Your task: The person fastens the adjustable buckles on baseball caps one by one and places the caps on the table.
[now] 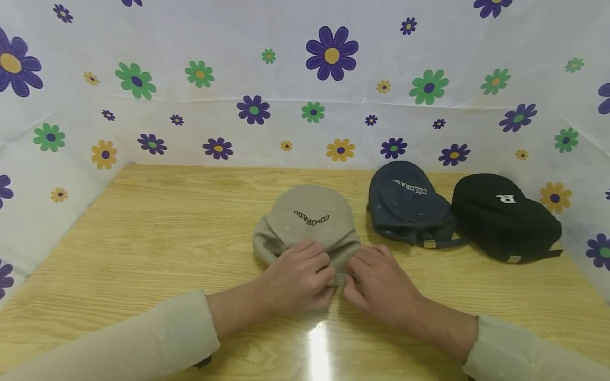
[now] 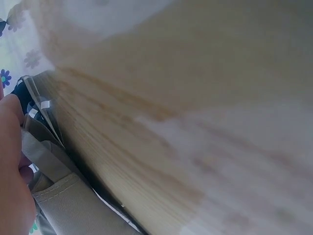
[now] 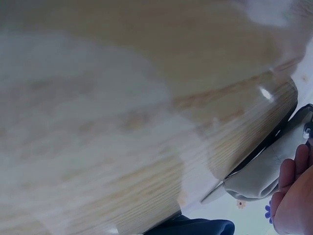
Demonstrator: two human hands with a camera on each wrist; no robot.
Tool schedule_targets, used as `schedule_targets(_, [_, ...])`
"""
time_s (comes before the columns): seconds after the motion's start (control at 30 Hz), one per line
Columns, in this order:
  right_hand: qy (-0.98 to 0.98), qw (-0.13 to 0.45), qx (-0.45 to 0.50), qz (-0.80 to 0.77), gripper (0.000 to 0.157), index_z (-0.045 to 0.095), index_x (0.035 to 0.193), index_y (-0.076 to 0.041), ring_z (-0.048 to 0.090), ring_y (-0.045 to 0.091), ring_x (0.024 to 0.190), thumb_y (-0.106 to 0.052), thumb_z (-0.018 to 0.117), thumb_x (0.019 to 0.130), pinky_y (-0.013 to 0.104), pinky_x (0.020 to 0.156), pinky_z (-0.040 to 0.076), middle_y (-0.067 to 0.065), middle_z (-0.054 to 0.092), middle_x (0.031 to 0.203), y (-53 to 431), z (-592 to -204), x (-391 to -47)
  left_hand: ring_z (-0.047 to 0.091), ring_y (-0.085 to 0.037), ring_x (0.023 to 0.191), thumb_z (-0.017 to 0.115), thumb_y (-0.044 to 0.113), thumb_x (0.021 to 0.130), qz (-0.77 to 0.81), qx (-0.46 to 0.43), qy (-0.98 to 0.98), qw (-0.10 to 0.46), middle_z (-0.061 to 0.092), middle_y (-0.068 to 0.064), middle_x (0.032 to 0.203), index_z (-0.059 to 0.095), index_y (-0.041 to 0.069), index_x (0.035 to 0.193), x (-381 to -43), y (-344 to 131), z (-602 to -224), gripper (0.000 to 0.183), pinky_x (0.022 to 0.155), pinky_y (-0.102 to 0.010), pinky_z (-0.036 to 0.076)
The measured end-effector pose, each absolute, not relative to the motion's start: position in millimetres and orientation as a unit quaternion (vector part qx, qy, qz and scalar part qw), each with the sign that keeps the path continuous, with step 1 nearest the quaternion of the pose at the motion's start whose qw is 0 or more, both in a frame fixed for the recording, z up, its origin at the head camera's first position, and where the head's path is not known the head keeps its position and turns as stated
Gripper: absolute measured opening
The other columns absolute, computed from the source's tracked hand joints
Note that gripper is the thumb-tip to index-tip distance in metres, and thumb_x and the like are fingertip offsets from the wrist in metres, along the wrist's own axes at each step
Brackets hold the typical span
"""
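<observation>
A beige cap (image 1: 312,211) with dark COLORADO lettering lies on the wooden table, its back strap side toward me. My left hand (image 1: 300,275) has its fingers curled at the cap's near edge, pinching the strap (image 1: 337,279). From the other side my right hand (image 1: 381,283) pinches the strap's right part, thumb low and fingers bent over it. Only a short piece of strap shows between the hands. In the left wrist view the cap's stitched fabric (image 2: 78,205) is beside the hand; the right wrist view catches the cap (image 3: 254,176) beyond curled fingers.
To the right of the beige cap sits a navy cap (image 1: 405,201) with white COLORADO lettering and a strap buckle. Beside it, farther right, is a black cap (image 1: 495,217) with a white letter. A white flowered cloth (image 1: 229,42) borders the table (image 1: 167,222) at the back and sides.
</observation>
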State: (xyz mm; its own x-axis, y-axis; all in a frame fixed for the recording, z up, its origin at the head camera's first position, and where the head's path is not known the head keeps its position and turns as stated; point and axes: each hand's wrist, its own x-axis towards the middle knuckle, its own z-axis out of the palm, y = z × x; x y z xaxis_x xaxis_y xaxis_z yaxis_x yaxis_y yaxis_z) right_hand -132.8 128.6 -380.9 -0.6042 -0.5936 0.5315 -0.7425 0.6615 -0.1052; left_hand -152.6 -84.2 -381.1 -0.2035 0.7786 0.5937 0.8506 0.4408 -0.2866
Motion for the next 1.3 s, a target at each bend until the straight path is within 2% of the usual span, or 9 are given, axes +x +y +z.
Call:
schedule_targets(0.33, [-0.881,0.233,0.377,0.162,0.015,0.048,0.071,-0.016,0.048,0.012,0.07,-0.013,0.057,0.082,0.034,0.077,0.042,-0.006,0.046,0.071,127.8,-380.2,-133.0,0.054,-0.014,0.073,0.07,0.025,0.077,-0.049,-0.528,-0.773,0.349,0.056,0.005,0.072,0.06,0.016,0.071,-153.1,-85.3,-381.2,0.015,0.077,-0.028,0.046])
schedule_targets(0.7, [-0.877,0.242,0.382,0.161,0.017,0.046,0.069,-0.017,0.042,0.011,0.067,-0.013,0.058,0.08,0.033,0.075,0.04,-0.007,0.04,0.068,127.8,-381.9,-132.9,0.057,-0.014,0.075,0.07,0.027,0.078,-0.042,-0.536,-0.769,0.346,0.057,0.005,0.073,0.06,0.016,0.071,-153.6,-85.7,-381.8,0.016,0.079,-0.027,0.047])
schedule_targets(1.3, [-0.879,0.24,0.382,0.155,0.016,0.046,0.068,-0.018,0.042,0.011,0.067,-0.014,0.058,0.078,0.033,0.074,0.04,-0.008,0.04,0.068,127.1,-382.4,-134.2,0.055,-0.014,0.075,0.07,0.025,0.077,-0.043,-0.539,-0.77,0.34,0.055,0.005,0.072,0.059,0.017,0.071,-154.0,-86.8,-380.5,0.015,0.078,-0.027,0.046])
